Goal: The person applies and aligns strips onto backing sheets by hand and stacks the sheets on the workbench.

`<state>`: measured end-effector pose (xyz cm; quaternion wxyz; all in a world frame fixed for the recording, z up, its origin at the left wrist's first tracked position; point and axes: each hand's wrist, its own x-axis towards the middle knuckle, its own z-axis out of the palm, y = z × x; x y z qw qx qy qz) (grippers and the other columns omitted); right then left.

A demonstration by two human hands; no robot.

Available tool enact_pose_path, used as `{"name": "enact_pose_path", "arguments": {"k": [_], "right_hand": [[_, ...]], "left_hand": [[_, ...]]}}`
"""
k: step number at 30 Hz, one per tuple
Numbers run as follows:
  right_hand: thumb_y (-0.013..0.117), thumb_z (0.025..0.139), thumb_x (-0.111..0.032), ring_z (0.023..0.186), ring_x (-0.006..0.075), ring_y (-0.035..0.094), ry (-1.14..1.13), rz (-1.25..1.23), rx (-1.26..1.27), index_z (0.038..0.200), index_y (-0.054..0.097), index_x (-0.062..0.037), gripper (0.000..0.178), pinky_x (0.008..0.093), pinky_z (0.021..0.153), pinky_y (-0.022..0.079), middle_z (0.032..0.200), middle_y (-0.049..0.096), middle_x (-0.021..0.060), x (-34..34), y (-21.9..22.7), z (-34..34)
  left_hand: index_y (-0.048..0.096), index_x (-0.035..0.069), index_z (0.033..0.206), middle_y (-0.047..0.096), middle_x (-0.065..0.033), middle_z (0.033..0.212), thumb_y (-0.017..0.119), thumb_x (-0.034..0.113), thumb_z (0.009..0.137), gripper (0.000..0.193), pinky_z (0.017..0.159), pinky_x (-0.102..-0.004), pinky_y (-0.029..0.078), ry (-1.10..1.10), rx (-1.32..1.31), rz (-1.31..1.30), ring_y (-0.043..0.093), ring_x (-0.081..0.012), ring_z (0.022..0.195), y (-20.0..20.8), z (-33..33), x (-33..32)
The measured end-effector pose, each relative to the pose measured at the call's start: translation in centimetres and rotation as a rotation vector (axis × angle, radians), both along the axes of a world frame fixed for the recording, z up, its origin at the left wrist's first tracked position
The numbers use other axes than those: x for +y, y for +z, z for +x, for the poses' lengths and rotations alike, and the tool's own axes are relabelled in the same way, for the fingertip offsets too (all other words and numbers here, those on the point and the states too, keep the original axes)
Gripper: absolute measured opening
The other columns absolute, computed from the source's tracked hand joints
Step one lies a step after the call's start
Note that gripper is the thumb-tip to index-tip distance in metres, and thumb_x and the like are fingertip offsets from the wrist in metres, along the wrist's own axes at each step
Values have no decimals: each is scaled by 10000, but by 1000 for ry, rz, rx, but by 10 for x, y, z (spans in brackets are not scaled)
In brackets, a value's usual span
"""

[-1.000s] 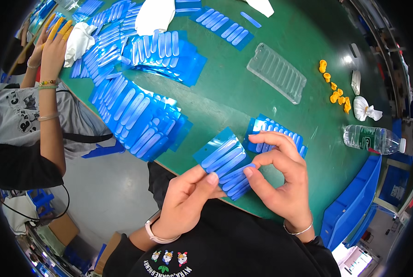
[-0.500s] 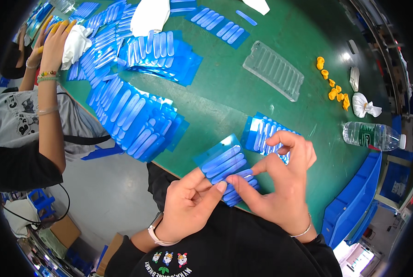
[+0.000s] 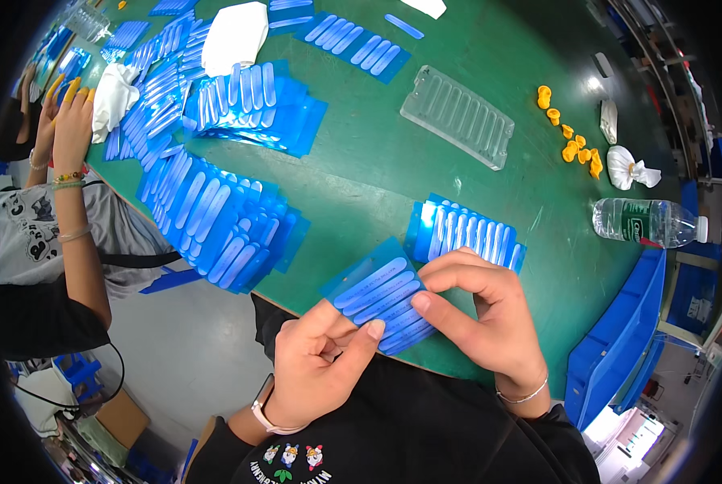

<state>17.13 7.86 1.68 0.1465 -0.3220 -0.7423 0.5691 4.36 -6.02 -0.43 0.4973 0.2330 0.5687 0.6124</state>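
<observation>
A blue film sheet [image 3: 379, 300] carrying a row of long rounded strips is held up over the table's near edge. My left hand [image 3: 322, 367] pinches its lower left side, thumb on top and fingers behind. At its right side, my right hand [image 3: 490, 323] grips the sheet between thumb and forefinger. Just beyond my right hand lies a small stack of similar blue strip sheets [image 3: 467, 230], partly hidden by my fingers. A larger pile of such sheets [image 3: 215, 214] spreads along the table to the left.
A clear ribbed plastic tray [image 3: 458, 115] lies on the green table [image 3: 361, 153]. Yellow finger cots [image 3: 575, 145], a tied white bundle [image 3: 631, 168] and a water bottle [image 3: 650, 223] are at right, above a blue bin [image 3: 611, 339]. A co-worker's hand [image 3: 74, 125] rests by a white cloth [image 3: 115, 98].
The held sheet's right part has come up flatter, showing more strips. My right hand has shifted slightly left and down, its raised fingers now lowered to the sheet. The view has shifted a little.
</observation>
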Motion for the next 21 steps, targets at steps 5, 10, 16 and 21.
{"name": "enact_pose_path", "arguments": {"k": [5, 10, 16, 21], "right_hand": [[701, 754, -35, 782, 206, 598, -9, -40, 25, 805, 647, -21, 75, 299, 730, 439, 824, 649, 82, 0, -2, -1], [693, 755, -27, 751, 194, 580, -19, -2, 36, 782, 643, -23, 57, 295, 718, 424, 799, 646, 69, -3, -5, -4], [701, 748, -30, 714, 179, 553, -53, -38, 84, 752, 640, -36, 61, 287, 690, 403, 775, 643, 60, -8, -3, -9], [703, 756, -40, 724, 173, 560, 106, 21, 64, 769, 650, -38, 55, 287, 692, 409, 781, 646, 63, -4, 1, -27]], "left_hand": [[504, -75, 1203, 672, -94, 978, 552, -61, 867, 340, 610, -139, 420, 63, -82, 15, 548, -3, 754, 2, 1, 6], [493, -85, 1208, 658, -110, 1026, 537, -65, 875, 337, 764, -199, 477, 31, -83, -29, 587, -72, 897, 4, -3, 4], [508, -79, 1201, 648, -137, 1050, 587, -37, 852, 361, 819, -282, 501, 54, -315, 47, 622, -145, 919, 3, -6, 6], [592, -61, 1094, 653, -75, 976, 577, -9, 884, 217, 754, -223, 487, 46, -177, 106, 588, -79, 871, -5, -16, -6]]}}
